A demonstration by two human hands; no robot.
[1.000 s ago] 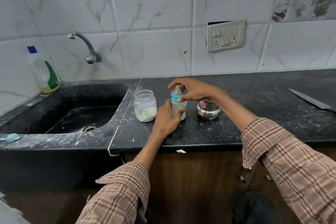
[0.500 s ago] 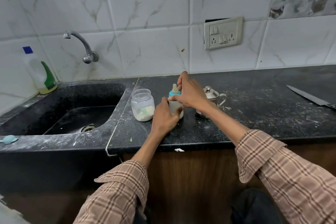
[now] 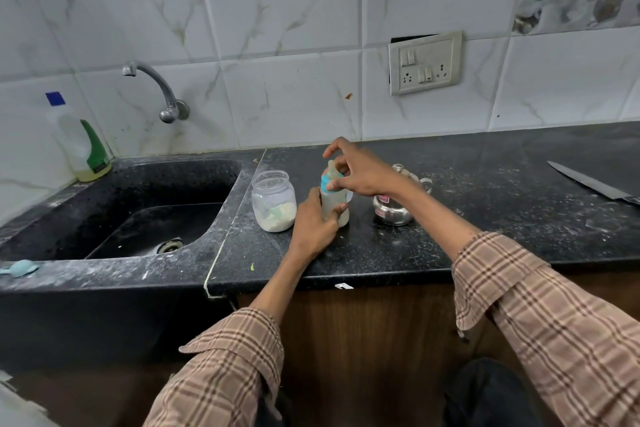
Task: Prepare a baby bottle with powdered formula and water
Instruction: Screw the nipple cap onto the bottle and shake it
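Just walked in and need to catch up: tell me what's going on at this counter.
A person is putting together a baby bottle on the black counter. The left hand grips the bottle's body while the right hand holds the blue nipple ring on top, apparently screwing it on. The bottle looks filled with pale liquid. An open jar of formula powder stands to its left by the sink, and a small steel kettle to its right.
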